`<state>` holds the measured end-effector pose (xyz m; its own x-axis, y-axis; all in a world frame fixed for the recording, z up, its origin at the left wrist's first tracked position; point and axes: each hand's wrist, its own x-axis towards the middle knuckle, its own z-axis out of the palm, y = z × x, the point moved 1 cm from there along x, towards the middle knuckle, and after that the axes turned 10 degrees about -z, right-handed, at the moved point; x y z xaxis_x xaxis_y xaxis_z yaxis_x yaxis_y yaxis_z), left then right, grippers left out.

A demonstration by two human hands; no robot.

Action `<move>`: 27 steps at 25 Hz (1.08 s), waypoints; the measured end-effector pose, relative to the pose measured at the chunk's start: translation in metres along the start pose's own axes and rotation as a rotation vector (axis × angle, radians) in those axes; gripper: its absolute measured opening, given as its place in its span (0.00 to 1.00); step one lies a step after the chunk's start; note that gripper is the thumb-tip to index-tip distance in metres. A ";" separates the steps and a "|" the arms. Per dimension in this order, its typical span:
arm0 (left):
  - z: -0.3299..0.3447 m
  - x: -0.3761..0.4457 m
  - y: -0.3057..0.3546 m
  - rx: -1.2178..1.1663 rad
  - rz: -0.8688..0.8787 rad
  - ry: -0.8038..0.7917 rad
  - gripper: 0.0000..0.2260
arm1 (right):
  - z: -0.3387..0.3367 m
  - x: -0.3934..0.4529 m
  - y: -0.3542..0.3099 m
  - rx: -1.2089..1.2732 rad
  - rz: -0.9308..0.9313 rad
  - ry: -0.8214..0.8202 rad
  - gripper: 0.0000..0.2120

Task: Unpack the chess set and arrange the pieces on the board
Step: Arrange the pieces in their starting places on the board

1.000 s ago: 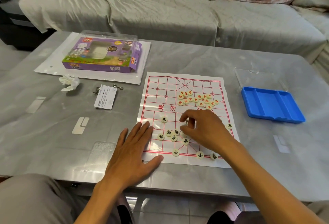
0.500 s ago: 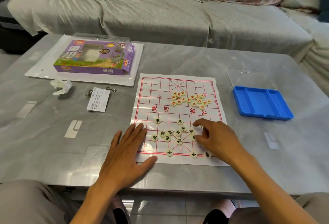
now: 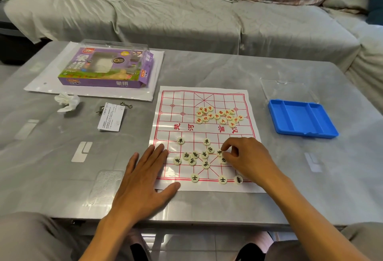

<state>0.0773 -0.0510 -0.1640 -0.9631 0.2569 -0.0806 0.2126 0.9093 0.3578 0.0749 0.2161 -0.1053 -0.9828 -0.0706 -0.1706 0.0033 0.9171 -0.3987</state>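
A white paper board (image 3: 187, 103) with red grid lines lies on the grey table. Several red-lettered discs (image 3: 219, 116) are bunched in its far half. Several black-lettered discs (image 3: 194, 155) are scattered over the near half, with three on the near line (image 3: 195, 177). My left hand (image 3: 143, 179) rests flat, fingers spread, on the board's near left corner. My right hand (image 3: 246, 159) hovers over the near right part, its thumb and forefinger pinching a black-lettered disc (image 3: 219, 152).
A blue plastic tray (image 3: 300, 118) and a clear lid (image 3: 288, 90) lie right of the board. The purple chess box (image 3: 105, 69) sits on a white sheet at the far left, near a crumpled tissue (image 3: 67, 102), a paper slip (image 3: 112, 116) and small metal hooks. A sofa stands behind.
My right hand has shifted right across the near half of the board and now pinches a disc nearer the right side. The left hand has stayed flat on the corner.
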 end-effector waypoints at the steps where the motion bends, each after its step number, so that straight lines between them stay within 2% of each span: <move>1: 0.000 0.000 0.000 0.003 0.002 -0.001 0.40 | -0.001 0.001 -0.001 0.010 -0.004 0.007 0.09; 8: -0.002 -0.001 0.001 0.042 -0.008 -0.012 0.39 | 0.011 0.008 -0.023 0.005 -0.162 -0.056 0.12; 14: -0.001 -0.001 0.001 0.033 -0.013 -0.019 0.40 | 0.015 0.017 -0.027 -0.053 -0.115 -0.005 0.12; 19: 0.001 0.000 0.000 0.035 -0.013 -0.019 0.40 | 0.016 0.022 -0.031 -0.042 -0.146 -0.060 0.13; 27: 0.002 0.000 0.000 0.011 -0.012 -0.007 0.41 | 0.017 0.020 -0.032 -0.072 -0.131 -0.033 0.13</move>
<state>0.0773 -0.0507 -0.1659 -0.9645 0.2478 -0.0910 0.2027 0.9160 0.3461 0.0580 0.1783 -0.1115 -0.9673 -0.2032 -0.1515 -0.1388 0.9248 -0.3544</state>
